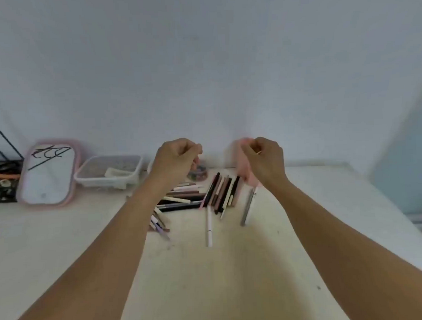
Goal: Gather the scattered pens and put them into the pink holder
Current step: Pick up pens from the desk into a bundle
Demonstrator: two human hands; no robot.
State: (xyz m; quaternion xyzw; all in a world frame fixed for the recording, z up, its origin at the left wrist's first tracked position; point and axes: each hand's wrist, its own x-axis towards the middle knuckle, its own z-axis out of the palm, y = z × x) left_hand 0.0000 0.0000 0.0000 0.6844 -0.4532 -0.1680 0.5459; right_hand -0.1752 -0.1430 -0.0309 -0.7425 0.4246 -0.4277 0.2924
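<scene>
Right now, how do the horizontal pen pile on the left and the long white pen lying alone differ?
The pen pile is many pens stacked and overlapping; the white pen lies single, with bare table on both sides. The pile's pens run mostly sideways; the white pen points toward the camera. The pile mixes dark, pink and cream; the white pen is pale throughout. The left forearm partly covers the pile; the white pen is fully visible. Both rest on the table, ungrasped.

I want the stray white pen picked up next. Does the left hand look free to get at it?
Probably yes. The left hand is raised with curled fingers and seems to hold nothing. The white pen lies alone on the table, nearer than the pile, with nothing on it or in the way.
</scene>
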